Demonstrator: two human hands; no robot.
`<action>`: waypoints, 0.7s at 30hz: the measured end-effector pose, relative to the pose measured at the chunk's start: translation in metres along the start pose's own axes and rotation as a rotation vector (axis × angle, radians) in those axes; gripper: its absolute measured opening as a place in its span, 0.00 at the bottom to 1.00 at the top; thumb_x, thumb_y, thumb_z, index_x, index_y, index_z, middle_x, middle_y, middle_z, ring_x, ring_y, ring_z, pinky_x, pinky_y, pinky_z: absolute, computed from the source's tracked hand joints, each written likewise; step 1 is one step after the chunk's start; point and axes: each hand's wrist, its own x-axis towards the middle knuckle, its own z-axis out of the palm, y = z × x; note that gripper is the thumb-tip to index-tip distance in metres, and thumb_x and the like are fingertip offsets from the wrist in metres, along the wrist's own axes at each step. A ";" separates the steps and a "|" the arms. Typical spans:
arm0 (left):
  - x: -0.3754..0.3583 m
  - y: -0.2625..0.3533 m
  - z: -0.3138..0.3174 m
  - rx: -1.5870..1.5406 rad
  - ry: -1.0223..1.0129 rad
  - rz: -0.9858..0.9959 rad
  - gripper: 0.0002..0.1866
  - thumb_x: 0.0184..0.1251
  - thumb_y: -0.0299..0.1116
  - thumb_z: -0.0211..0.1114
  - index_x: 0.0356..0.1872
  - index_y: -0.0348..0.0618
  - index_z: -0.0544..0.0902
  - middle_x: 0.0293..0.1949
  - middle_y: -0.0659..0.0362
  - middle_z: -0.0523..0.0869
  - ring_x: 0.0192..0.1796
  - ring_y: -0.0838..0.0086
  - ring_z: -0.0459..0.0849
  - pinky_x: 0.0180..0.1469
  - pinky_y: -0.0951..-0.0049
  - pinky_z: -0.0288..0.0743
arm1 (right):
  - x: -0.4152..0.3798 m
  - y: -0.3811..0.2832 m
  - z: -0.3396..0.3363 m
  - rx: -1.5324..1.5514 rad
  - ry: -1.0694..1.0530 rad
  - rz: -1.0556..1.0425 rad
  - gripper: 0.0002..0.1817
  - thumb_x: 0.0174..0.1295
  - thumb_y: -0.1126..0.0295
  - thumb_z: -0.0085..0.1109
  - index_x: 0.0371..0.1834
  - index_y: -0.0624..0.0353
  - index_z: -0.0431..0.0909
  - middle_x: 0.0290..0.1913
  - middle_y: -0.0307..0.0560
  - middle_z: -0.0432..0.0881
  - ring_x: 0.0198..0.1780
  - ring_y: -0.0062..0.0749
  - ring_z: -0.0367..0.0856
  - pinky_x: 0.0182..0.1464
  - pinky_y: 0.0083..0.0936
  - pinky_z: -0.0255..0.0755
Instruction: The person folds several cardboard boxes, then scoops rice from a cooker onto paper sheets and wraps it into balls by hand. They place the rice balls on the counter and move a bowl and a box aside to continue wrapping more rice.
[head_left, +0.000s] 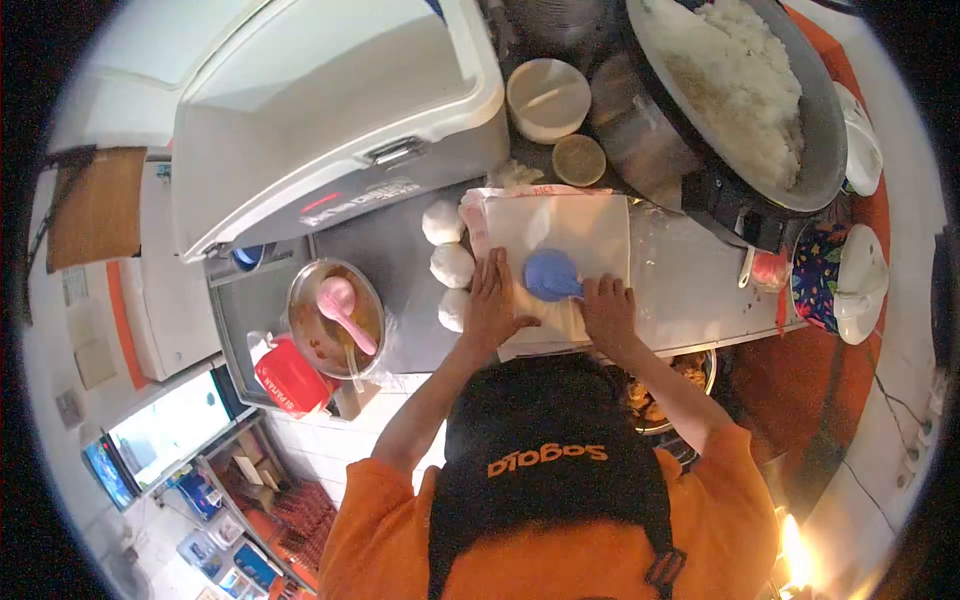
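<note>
My right hand (608, 312) grips the handle of a blue rice scoop (550, 275), whose round head rests over a stack of pale wrapping paper (598, 220). My left hand (488, 308) lies with fingers stretched along the left edge of the paper. Three white round bundles stand in a row just left of it: a far bundle (442, 222), a middle bundle (452, 265) and a near bundle (455, 310), the last partly behind my hand. Whatever is under the scoop's head is hidden.
A large pan of white rice (735, 90) stands at the back right. Far left is an open cooler box (340, 170). A metal bowl (305, 310) with a pink ladle (340, 308) sits left, beside a red container (290, 378). Fried food (650, 405) and a flame (793, 545) are at right.
</note>
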 end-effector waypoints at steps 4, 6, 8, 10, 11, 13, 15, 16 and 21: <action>-0.002 -0.002 0.008 0.026 0.058 0.063 0.76 0.32 0.64 0.82 0.77 0.23 0.49 0.78 0.33 0.55 0.81 0.39 0.51 0.82 0.46 0.43 | 0.027 -0.009 0.029 -0.227 -0.193 -0.118 0.31 0.67 0.36 0.54 0.39 0.57 0.87 0.32 0.54 0.87 0.35 0.48 0.84 0.55 0.52 0.64; -0.004 -0.005 0.001 0.028 0.033 0.086 0.74 0.39 0.65 0.78 0.76 0.19 0.46 0.77 0.31 0.57 0.82 0.45 0.51 0.83 0.45 0.37 | 0.026 -0.006 0.010 -0.143 -0.187 -0.102 0.33 0.66 0.34 0.54 0.34 0.57 0.89 0.30 0.54 0.87 0.34 0.48 0.84 0.53 0.51 0.63; -0.005 -0.002 0.002 0.029 0.068 0.065 0.73 0.40 0.65 0.78 0.76 0.18 0.48 0.77 0.31 0.58 0.82 0.44 0.51 0.83 0.45 0.37 | 0.029 0.013 0.028 -0.014 0.021 -0.116 0.35 0.65 0.34 0.56 0.30 0.59 0.88 0.26 0.56 0.85 0.31 0.51 0.83 0.50 0.47 0.62; -0.006 0.001 0.004 0.059 0.077 0.080 0.72 0.42 0.65 0.77 0.75 0.18 0.49 0.76 0.31 0.59 0.82 0.44 0.51 0.83 0.44 0.37 | 0.027 -0.005 0.008 -0.055 -0.122 -0.005 0.33 0.65 0.35 0.56 0.30 0.59 0.86 0.26 0.56 0.84 0.30 0.53 0.82 0.49 0.48 0.64; -0.008 0.002 0.004 0.085 0.072 0.088 0.71 0.43 0.65 0.77 0.75 0.18 0.50 0.75 0.30 0.60 0.82 0.44 0.51 0.83 0.44 0.37 | 0.024 -0.012 -0.001 -0.075 -0.196 0.046 0.32 0.66 0.36 0.57 0.30 0.58 0.86 0.26 0.57 0.84 0.29 0.54 0.81 0.49 0.48 0.64; -0.008 -0.002 0.008 0.119 0.136 0.141 0.67 0.46 0.64 0.75 0.75 0.19 0.53 0.75 0.31 0.61 0.82 0.43 0.52 0.83 0.44 0.38 | -0.001 0.014 0.006 -0.179 0.087 0.159 0.29 0.67 0.39 0.58 0.31 0.58 0.83 0.25 0.58 0.83 0.29 0.56 0.81 0.46 0.50 0.66; -0.023 -0.007 0.027 0.122 0.240 0.224 0.63 0.50 0.63 0.74 0.74 0.20 0.57 0.75 0.33 0.63 0.81 0.44 0.53 0.82 0.43 0.41 | -0.023 0.049 -0.013 -0.162 0.239 0.341 0.28 0.68 0.41 0.59 0.33 0.59 0.80 0.25 0.60 0.84 0.31 0.56 0.83 0.44 0.51 0.71; -0.031 -0.009 0.034 0.118 0.166 0.277 0.58 0.53 0.62 0.71 0.73 0.21 0.60 0.74 0.34 0.65 0.81 0.44 0.55 0.82 0.43 0.43 | -0.025 0.064 -0.035 -0.096 0.269 0.476 0.28 0.68 0.41 0.59 0.36 0.60 0.78 0.26 0.61 0.85 0.34 0.56 0.86 0.43 0.51 0.74; -0.046 -0.034 0.096 0.296 0.179 0.570 0.34 0.67 0.47 0.62 0.65 0.27 0.75 0.69 0.40 0.74 0.77 0.47 0.64 0.79 0.43 0.55 | -0.049 0.178 0.005 -0.074 0.232 0.530 0.29 0.63 0.42 0.65 0.50 0.58 0.75 0.42 0.59 0.87 0.45 0.55 0.86 0.48 0.53 0.74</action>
